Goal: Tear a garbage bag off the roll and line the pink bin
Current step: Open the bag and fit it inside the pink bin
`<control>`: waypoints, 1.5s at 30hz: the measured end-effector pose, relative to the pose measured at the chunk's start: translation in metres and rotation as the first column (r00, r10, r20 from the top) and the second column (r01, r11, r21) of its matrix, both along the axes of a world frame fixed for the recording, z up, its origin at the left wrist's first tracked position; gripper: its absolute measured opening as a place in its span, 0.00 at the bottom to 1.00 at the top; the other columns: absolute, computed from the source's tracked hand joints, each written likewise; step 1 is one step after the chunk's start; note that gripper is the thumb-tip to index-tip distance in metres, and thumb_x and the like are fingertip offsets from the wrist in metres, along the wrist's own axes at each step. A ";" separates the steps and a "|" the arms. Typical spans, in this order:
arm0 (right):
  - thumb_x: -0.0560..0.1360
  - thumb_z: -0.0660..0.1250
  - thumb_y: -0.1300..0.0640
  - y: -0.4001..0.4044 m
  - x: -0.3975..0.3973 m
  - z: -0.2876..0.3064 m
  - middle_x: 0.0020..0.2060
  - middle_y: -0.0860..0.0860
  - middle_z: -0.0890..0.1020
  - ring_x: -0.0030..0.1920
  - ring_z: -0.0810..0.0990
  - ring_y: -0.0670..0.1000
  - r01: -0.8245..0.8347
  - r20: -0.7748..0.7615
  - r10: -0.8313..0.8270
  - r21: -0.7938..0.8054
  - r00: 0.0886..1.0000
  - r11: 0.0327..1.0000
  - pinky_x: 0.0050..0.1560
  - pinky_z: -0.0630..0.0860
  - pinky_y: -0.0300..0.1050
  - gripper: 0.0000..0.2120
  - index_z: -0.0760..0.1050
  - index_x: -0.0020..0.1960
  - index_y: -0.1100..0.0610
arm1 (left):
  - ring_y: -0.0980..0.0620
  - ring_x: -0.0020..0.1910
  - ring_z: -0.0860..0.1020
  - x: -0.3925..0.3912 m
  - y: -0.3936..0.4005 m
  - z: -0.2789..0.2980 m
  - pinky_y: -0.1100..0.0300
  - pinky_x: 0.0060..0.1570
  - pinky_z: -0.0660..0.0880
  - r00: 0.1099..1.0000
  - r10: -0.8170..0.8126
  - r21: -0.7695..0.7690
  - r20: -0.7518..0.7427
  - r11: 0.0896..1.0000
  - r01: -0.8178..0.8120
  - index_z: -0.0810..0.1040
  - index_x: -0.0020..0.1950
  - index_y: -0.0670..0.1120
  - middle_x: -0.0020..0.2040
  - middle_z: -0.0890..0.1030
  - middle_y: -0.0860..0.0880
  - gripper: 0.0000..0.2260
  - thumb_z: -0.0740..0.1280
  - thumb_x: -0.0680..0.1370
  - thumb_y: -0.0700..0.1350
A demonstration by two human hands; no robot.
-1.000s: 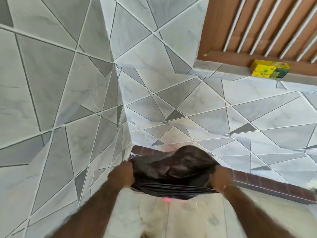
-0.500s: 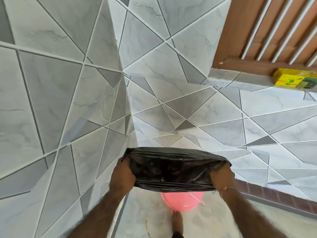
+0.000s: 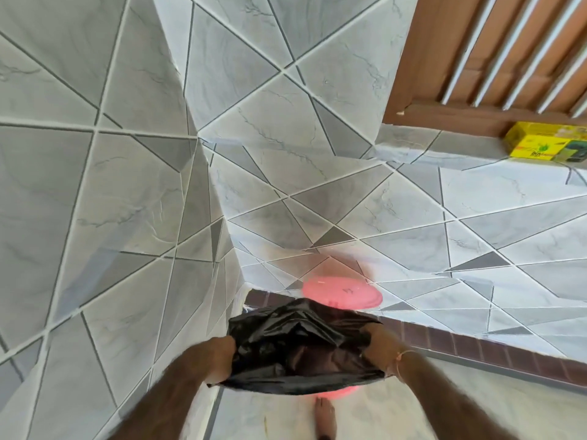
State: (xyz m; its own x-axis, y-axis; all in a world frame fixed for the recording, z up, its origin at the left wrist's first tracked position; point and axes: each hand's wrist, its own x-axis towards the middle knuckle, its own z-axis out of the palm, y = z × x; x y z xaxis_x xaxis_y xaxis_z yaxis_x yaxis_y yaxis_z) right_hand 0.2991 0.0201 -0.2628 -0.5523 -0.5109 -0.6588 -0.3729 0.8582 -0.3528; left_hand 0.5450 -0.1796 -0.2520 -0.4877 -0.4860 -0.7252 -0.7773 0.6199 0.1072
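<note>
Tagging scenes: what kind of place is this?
Likely a tiled corner of a home, perhaps a bathroom or porch: grey geometric wall tiles, a wooden louvred window above a ledge with a yellow box, and a pink bin on the floor.

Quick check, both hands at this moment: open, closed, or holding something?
Left hand: closed, gripping the left edge of the black garbage bag.
Right hand: closed, gripping the bag's right edge, holding its mouth open.
</note>
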 end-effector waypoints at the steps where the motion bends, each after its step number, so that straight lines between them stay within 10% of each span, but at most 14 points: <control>1: 0.76 0.58 0.64 0.000 -0.001 -0.003 0.62 0.57 0.78 0.62 0.77 0.55 -0.016 -0.024 0.017 0.016 1.000 1.000 0.58 0.70 0.37 0.21 0.69 0.68 0.59 | 0.45 0.57 0.80 -0.003 0.001 -0.006 0.58 0.52 0.78 0.999 0.013 0.011 -0.032 1.000 -0.013 0.72 0.63 0.45 0.61 0.80 0.44 0.14 0.62 0.78 0.42; 10: 0.71 0.62 0.53 0.009 -0.037 -0.054 0.54 0.54 0.83 0.55 0.80 0.62 0.206 -0.160 -0.226 -0.129 0.961 0.970 0.53 0.74 0.49 0.15 0.74 0.58 0.49 | 0.50 0.73 0.66 -0.079 0.025 -0.047 0.61 0.73 0.57 0.905 0.244 0.099 -0.347 0.970 -0.224 0.62 0.74 0.49 0.75 0.66 0.51 0.21 0.60 0.81 0.46; 22: 0.71 0.58 0.58 -0.009 -0.080 -0.152 0.45 0.49 0.82 0.43 0.78 0.57 0.313 -0.042 -0.316 -0.066 0.948 0.947 0.46 0.75 0.46 0.12 0.73 0.52 0.50 | 0.51 0.74 0.64 -0.185 0.044 -0.145 0.60 0.73 0.57 0.906 0.360 0.365 -0.224 0.893 -0.264 0.58 0.75 0.54 0.75 0.64 0.54 0.36 0.56 0.72 0.70; 28: 0.71 0.58 0.59 -0.016 -0.103 -0.198 0.43 0.51 0.81 0.40 0.78 0.59 0.393 -0.103 -0.400 -0.084 0.911 0.916 0.41 0.74 0.50 0.08 0.72 0.49 0.54 | 0.56 0.68 0.71 -0.210 0.060 -0.215 0.70 0.62 0.59 0.883 0.412 0.480 -0.225 0.836 -0.268 0.63 0.73 0.58 0.69 0.72 0.57 0.29 0.60 0.76 0.35; 33: 0.70 0.58 0.56 -0.015 -0.115 -0.244 0.41 0.53 0.82 0.41 0.79 0.59 0.463 -0.125 -0.467 -0.059 0.875 0.884 0.44 0.77 0.54 0.04 0.71 0.41 0.54 | 0.53 0.64 0.74 -0.215 0.051 -0.265 0.55 0.67 0.71 0.837 0.476 0.504 -0.270 0.810 -0.299 0.64 0.71 0.60 0.65 0.76 0.55 0.38 0.57 0.68 0.27; 41: 0.71 0.59 0.60 -0.030 -0.116 -0.326 0.50 0.57 0.82 0.49 0.79 0.63 0.369 -0.138 -0.365 0.010 0.921 0.929 0.45 0.71 0.49 0.13 0.72 0.54 0.53 | 0.56 0.62 0.75 -0.184 -0.006 -0.358 0.56 0.66 0.72 0.778 0.490 0.374 -0.394 0.858 -0.351 0.68 0.61 0.63 0.62 0.77 0.58 0.16 0.64 0.77 0.48; 45: 0.71 0.60 0.58 -0.012 -0.115 -0.359 0.51 0.59 0.81 0.49 0.79 0.65 0.410 -0.155 -0.401 0.030 0.903 0.912 0.46 0.73 0.52 0.16 0.67 0.59 0.53 | 0.50 0.67 0.73 -0.172 -0.013 -0.386 0.53 0.69 0.70 0.792 0.477 0.322 -0.380 0.871 -0.370 0.66 0.69 0.53 0.67 0.74 0.51 0.27 0.69 0.73 0.55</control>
State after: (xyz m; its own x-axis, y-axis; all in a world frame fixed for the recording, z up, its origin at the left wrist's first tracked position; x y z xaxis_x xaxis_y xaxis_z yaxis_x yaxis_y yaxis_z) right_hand 0.1843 0.0086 -0.6214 -0.7935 -0.1845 -0.5799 -0.0307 0.9639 -0.2647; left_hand 0.3730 -0.1922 -0.6379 -0.5583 -0.5732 -0.5998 -0.7933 0.1572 0.5882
